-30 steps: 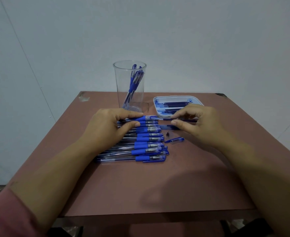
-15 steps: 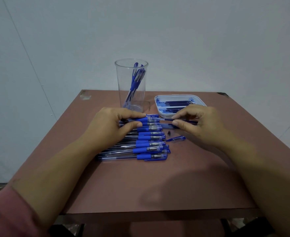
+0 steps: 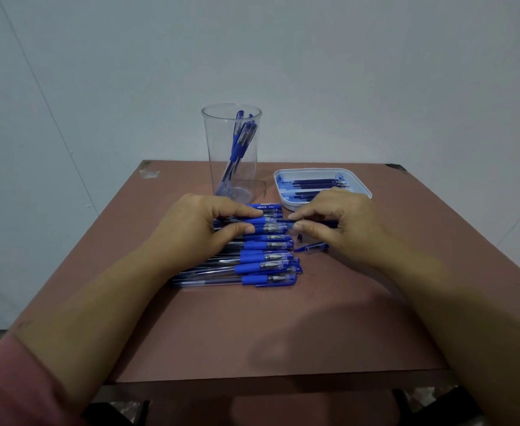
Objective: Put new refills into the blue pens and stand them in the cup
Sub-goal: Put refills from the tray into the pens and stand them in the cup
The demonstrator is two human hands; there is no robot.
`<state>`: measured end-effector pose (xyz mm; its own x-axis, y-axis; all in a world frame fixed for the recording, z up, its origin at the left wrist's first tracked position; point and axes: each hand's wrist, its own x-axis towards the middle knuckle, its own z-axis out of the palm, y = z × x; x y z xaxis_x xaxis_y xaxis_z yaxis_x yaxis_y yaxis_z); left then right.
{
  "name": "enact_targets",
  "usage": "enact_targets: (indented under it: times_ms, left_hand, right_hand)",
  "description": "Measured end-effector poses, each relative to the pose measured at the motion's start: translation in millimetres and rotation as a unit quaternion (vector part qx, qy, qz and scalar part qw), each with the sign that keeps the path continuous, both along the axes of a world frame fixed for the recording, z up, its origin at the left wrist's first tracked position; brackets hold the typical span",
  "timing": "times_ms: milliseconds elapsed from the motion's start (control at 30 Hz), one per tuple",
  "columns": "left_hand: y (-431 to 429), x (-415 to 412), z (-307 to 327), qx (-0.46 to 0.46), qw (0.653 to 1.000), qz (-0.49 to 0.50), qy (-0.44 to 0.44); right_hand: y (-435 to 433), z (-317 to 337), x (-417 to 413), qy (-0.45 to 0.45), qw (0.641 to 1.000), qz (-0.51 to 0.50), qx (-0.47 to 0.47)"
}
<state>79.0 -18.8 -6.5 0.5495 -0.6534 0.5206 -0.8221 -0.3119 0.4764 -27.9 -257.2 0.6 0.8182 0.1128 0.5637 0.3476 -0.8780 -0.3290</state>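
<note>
Cup (image 3: 231, 167): clear, upright at the far side of the surface (image 3: 252, 327); several blue pens (image 3: 240, 142) lean inside it.
Pen row (image 3: 264, 265): in front of the cup, lying side by side, blue sleeves toward the right.
Left hand (image 3: 197, 232): in front of the cup, over the row's far end; grip narrow, thumb and forefinger pinching one pen (image 3: 254, 222).
Right hand (image 3: 341, 224): front-right of the cup; grip narrow, fingertips pinching a dark refill (image 3: 284, 221) lined up with the held pen's right end.
Tray (image 3: 360, 187): white, right of the cup, holding more refills (image 3: 317, 183).
Loose parts: blue clip piece (image 3: 310, 248) and small dark tip (image 3: 299, 237), front-right of the cup, just beside the row.
</note>
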Motion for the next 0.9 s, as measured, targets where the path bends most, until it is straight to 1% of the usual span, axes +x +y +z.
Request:
enact_targets:
  times_ms: [100, 233, 433, 567, 800, 900]
  left_hand:
    - [0, 0, 0, -0.007, 1.0, 0.003, -0.001]
    - [0, -1, 1, -0.013, 1.0, 0.005, -0.001]
    - [-1, -2, 1, -0.006, 1.0, 0.007, -0.002]
    - [-1, -2, 2, -0.008, 1.0, 0.004, 0.0]
    - [-2, -2, 0, -0.004, 1.0, 0.001, -0.005]
    - [-2, -3, 1, -0.006, 1.0, 0.0, -0.004]
  right_hand:
    - [1, -1, 0, -0.01, 1.0, 0.007, -0.024]
    - [-4, -1, -4, -0.022, 1.0, -0.021, 0.003]
    - [4, -4, 1, -0.009, 1.0, 0.007, -0.007]
    - [2, -3, -4, -0.021, 0.999, -0.013, 0.024]
    - [6, -5, -2, -0.01, 1.0, -0.002, 0.006]
    - [8, -4, -4, -0.018, 0.999, -0.011, 0.039]
